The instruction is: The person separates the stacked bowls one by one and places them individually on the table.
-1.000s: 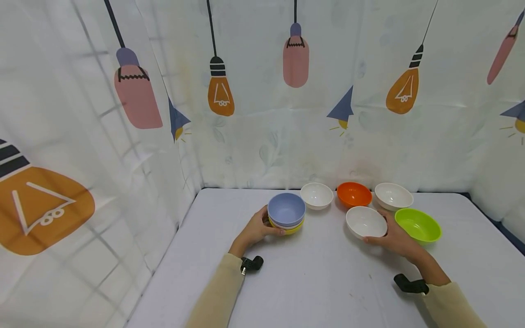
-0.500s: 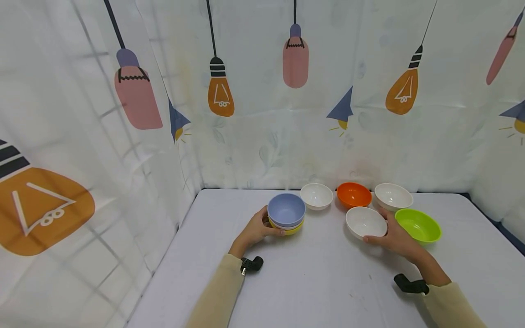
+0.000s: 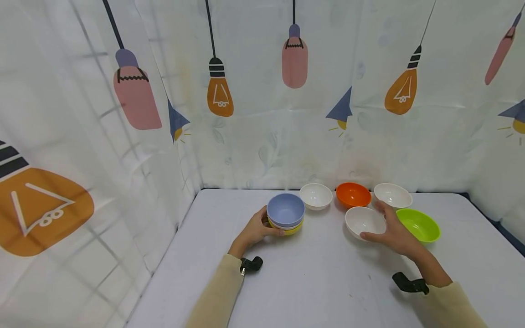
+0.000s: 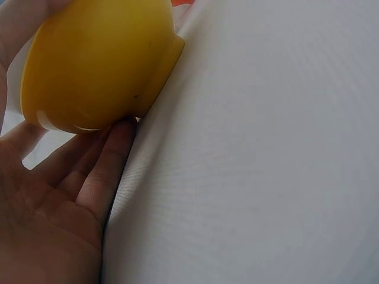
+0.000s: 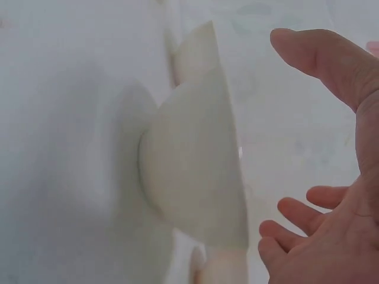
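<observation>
My left hand [image 3: 255, 231] grips a stack of bowls from its left side, thumb in front and fingers around behind. The blue bowl [image 3: 285, 209] is on top, a pale bowl [image 3: 286, 226] shows as a thin band under it, and the yellow bowl [image 4: 100, 65] is lowest, its foot at the tabletop in the left wrist view. My right hand [image 3: 395, 235] hovers at the right side of a white bowl [image 3: 362, 222], thumb and fingers spread. In the right wrist view a gap separates the fingers from that white bowl [image 5: 195, 160], which stands upright on the table.
Along the table's back edge stand a white bowl [image 3: 316, 197], an orange bowl [image 3: 353, 195] and another white bowl [image 3: 393, 196]. A green bowl [image 3: 419, 225] sits just behind my right hand. A patterned curtain [image 3: 262, 136] hangs behind the white-covered table [image 3: 311, 282].
My right hand has let go of the front white bowl and lifted slightly, its fingers spreading apart. The left hand and its stack have stayed in place.
</observation>
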`<state>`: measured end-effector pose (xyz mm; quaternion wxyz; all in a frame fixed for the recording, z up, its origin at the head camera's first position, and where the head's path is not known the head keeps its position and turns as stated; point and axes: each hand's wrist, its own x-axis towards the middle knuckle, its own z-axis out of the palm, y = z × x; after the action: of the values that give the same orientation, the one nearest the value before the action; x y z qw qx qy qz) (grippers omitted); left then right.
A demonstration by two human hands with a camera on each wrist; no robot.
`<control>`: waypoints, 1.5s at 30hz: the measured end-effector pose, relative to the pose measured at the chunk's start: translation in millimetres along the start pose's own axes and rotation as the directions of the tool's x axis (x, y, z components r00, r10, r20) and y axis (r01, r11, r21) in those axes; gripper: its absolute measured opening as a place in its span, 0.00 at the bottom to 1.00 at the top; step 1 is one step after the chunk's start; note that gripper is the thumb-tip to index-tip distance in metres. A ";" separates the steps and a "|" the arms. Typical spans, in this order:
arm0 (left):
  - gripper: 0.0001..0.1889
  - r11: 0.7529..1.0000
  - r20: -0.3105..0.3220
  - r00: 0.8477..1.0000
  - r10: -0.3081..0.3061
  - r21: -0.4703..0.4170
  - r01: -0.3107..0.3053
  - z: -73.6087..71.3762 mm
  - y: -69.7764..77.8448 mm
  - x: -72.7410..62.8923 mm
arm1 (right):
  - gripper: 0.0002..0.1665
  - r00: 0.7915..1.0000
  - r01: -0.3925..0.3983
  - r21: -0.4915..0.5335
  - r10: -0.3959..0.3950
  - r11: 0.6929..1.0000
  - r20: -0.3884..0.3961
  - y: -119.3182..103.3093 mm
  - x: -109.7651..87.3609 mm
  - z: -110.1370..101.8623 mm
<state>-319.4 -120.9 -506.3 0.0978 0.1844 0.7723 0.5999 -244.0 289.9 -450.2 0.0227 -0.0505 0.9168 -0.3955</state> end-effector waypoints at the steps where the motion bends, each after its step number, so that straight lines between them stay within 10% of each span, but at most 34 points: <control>1: 0.47 1.000 0.000 1.000 0.000 0.000 0.000 0.0 0.3 -0.3 | 0.76 1.000 0.015 0.002 -0.015 1.000 -0.005 -4.4 -0.9 0.6; 16: 0.48 1.000 0.011 1.000 0.013 0.003 -0.013 -1.5 -1.5 0.6 | 0.62 0.972 0.218 0.114 -0.226 0.969 0.065 -64.3 17.8 51.3; 45: 0.48 0.999 0.007 1.000 0.019 0.037 -0.019 -1.8 -2.9 1.0 | 0.61 0.944 0.224 0.228 -0.269 0.948 0.190 -101.3 83.8 111.9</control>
<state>-321.5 -122.8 -508.6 0.0910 0.1955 0.7813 0.5857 -310.6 130.7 -453.4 0.0783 -0.2059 0.8498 -0.4788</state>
